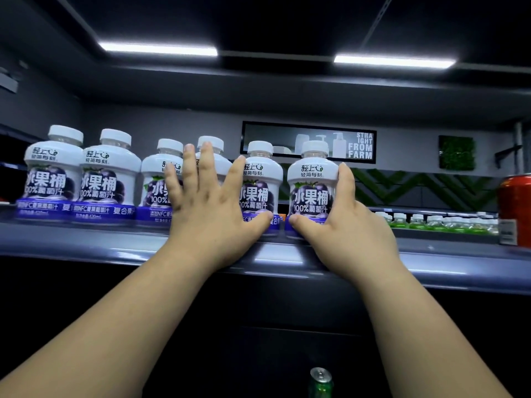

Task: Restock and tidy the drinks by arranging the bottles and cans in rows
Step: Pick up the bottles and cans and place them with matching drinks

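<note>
Your right hand (342,222) is cupped around the end bottle (311,191) of the row, thumb pressed across the purple band at its base and fingers wrapped up the far side to the white shoulder, so it has that bottle loosely held rather than lifted; the bottle stands upright on the front edge of the shelf (86,242). Your left hand (209,208) is spread flat with fingers splayed, not gripping anything: the palm lies against the fronts of the bottles in the middle of the row and the thumb rests at the foot of the neighbouring bottle (260,182), just beside the one you hold. These are squat, wide-bodied plastic juice bottles with glossy sleeves, likely full and fairly weighty for their size, stiff enough to push without denting but slick under the fingers. Take them low on the body, not at the narrow white cap, and slide rather than tip them. Further left two more bottles (54,170) stand apart from your hands, a red can (515,208) sits at the far right, and a green can (321,382) shows below.
</note>
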Demonstrator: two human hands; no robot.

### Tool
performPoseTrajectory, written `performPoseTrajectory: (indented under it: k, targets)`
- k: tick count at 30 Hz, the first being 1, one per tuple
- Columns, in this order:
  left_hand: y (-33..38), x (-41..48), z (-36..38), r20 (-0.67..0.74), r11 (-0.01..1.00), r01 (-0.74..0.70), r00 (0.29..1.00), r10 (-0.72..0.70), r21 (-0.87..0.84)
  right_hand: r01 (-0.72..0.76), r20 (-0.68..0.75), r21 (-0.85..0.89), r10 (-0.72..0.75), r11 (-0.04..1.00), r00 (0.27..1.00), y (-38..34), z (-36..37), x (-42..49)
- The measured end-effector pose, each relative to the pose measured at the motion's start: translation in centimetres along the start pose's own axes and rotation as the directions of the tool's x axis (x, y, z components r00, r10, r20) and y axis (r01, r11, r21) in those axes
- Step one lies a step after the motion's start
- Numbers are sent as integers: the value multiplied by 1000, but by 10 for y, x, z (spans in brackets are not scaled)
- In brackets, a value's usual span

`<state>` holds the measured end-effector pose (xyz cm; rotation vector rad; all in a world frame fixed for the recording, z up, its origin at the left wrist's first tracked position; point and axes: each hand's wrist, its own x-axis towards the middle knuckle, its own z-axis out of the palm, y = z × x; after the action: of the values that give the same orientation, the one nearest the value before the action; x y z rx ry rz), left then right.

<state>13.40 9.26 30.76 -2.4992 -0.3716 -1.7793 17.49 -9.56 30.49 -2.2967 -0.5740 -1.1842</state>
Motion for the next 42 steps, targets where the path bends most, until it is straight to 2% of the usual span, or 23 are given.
performPoseTrajectory:
  k: [7, 10, 13, 22, 25, 29, 33, 38, 42]
  targets:
    - [23, 15, -5, -10, 993, -46, 999, 48, 111, -45, -40, -71, 42, 996, 998, -1, 4, 4]
    - [32, 18, -2, -48, 999, -41, 998, 42, 32, -38, -47, -68, 35, 997, 998, 0, 2, 4]
    - [30, 18, 3, -164, 997, -65, 985, 58, -39, -31, -31, -73, 29, 997, 999, 2, 3, 4]
    - [21, 21, 8, -352, 944, -186, 932, 83, -271, -17, -35, 8, 17, 1000, 999, 2, 0, 1]
    - [22, 25, 8, -334, 949, -161, 940, 64, -272, -25, -40, 22, 25, 999, 999, 1, 0, 1]
    - [29, 28, 7, -255, 986, -111, 964, 76, -124, -26, -48, 4, 26, 1000, 999, 1, 0, 2]
    - [26, 32, 7, -284, 972, -111, 958, 49, -206, -23, -72, 2, 24, 1000, 997, 2, 2, 2]
    - [19, 27, 4, -333, 932, -184, 940, 74, -312, 0, -65, 30, 2, 1000, 998, 4, 1, 1]
    - [16, 25, 3, -331, 944, -178, 940, 80, -276, 13, -39, 54, -11, 998, 999, 4, 0, 0]
